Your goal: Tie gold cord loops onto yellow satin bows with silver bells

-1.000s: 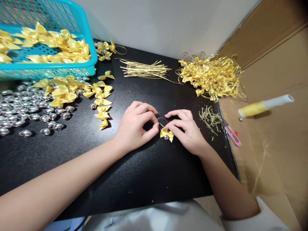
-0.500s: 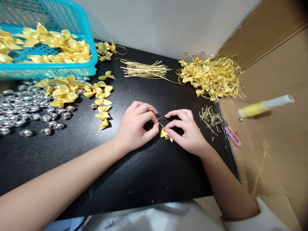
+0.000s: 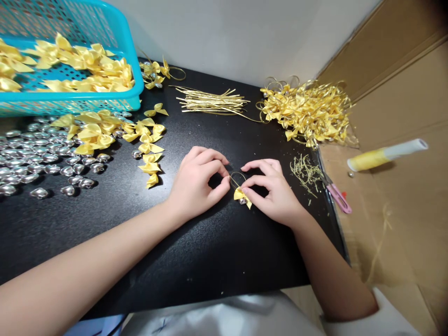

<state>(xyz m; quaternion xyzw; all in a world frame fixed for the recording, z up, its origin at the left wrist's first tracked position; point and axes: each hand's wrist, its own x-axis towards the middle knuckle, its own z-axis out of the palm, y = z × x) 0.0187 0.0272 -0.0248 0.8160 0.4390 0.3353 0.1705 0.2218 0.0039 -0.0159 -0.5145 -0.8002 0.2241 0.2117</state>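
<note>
Between my hands, a yellow ribbon bow (image 3: 239, 194) with a silver jingle bell (image 3: 242, 201) lies low over the black table. From it rises a thin gold wire loop (image 3: 238, 173). My left hand (image 3: 201, 184) pinches the loop's left side between thumb and index finger. With thumb and index finger, my right hand (image 3: 271, 191) grips the bow at its right edge, its other fingers curved apart. Left of my left hand, several loose yellow bows (image 3: 151, 157) lie in a rough column beside a single silver bell (image 3: 136, 154).
A turquoise basket (image 3: 137, 88) of bows stands back left, silver bells (image 3: 42, 158) in front. Gold wire strips (image 3: 213, 101) lie at the back; a heap of bow-and-bell pieces (image 3: 308, 112) sits right. Wire clippings (image 3: 304, 172), pink-handled scissors (image 3: 338, 197) and a ribbon-wrapped tube (image 3: 387, 155) are farther right.
The wire loop between my hands shows a little rounder and fuller. Both hands keep nearly the same place and pinch; the rest of the table is unchanged.
</note>
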